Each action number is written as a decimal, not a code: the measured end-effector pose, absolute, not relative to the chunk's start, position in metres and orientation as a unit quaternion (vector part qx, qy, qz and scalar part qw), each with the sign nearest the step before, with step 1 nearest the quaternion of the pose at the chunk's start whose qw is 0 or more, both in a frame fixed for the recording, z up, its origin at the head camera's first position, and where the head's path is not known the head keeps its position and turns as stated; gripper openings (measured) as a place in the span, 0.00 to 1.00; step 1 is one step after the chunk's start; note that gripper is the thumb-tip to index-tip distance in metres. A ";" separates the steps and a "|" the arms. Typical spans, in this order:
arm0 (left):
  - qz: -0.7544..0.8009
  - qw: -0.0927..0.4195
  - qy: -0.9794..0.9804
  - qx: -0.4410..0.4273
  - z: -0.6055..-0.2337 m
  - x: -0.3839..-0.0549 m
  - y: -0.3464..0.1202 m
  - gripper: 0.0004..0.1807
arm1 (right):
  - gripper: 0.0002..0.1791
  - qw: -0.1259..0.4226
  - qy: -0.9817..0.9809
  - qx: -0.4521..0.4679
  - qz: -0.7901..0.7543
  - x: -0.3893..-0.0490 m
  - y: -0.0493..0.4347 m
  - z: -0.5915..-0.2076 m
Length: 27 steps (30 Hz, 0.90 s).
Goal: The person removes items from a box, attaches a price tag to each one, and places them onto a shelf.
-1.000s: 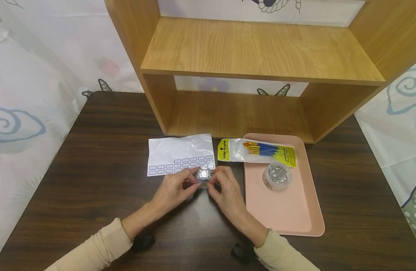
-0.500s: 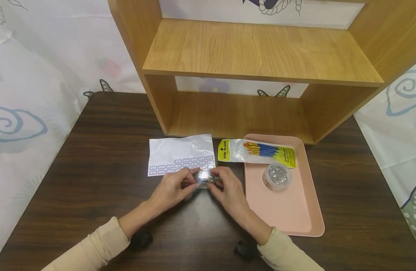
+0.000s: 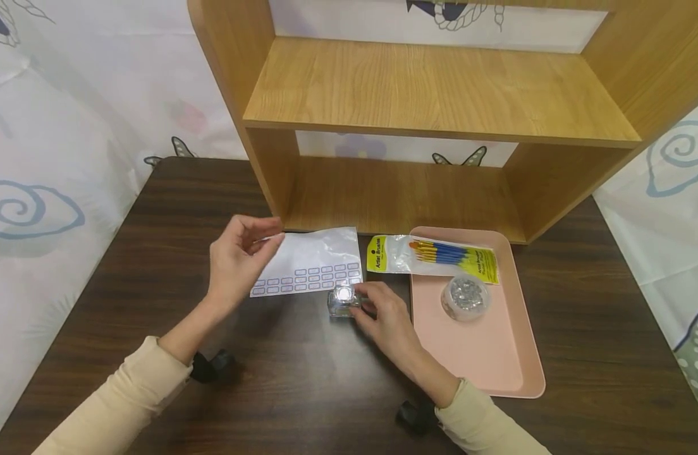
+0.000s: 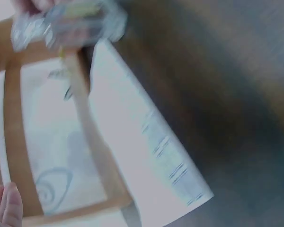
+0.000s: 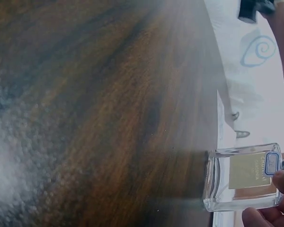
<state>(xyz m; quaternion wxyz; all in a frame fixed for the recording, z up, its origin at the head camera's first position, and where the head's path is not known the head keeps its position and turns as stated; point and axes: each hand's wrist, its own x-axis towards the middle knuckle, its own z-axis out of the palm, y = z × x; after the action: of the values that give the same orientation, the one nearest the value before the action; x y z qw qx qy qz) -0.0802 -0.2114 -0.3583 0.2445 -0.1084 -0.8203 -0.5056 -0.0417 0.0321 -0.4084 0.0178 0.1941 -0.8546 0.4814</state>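
Left hand now off the glass bottle, right hand still there.

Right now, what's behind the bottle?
In the head view, the sheet with rows of labels. The bottle and right hand cover part of its near edge; what is printed there can't be seen.
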 end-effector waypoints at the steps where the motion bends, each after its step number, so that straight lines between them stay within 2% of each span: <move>1: -0.510 0.256 -0.815 -0.093 -0.354 -0.085 -0.214 0.15 | 0.19 0.015 -0.856 0.193 0.480 -0.042 0.032 -0.408; 7: -0.549 0.282 -0.786 -0.021 -0.337 -0.111 -0.223 0.22 | 0.18 0.007 -0.858 0.187 0.478 -0.043 0.032 -0.409; 15: -0.552 0.255 -0.794 0.008 -0.333 -0.136 -0.224 0.31 | 0.19 0.003 -0.853 0.184 0.488 -0.043 0.032 -0.411; 27: -0.558 0.244 -0.793 0.001 -0.335 -0.151 -0.221 0.31 | 0.19 -0.003 -0.853 0.188 0.487 -0.045 0.034 -0.409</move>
<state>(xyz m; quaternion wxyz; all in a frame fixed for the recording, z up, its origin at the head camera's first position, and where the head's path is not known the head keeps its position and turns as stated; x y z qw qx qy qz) -0.1511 -0.2206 -0.3346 0.2444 0.0006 -0.7929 -0.5582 -0.0446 0.0338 -0.4091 -0.0026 0.1881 -0.8530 0.4868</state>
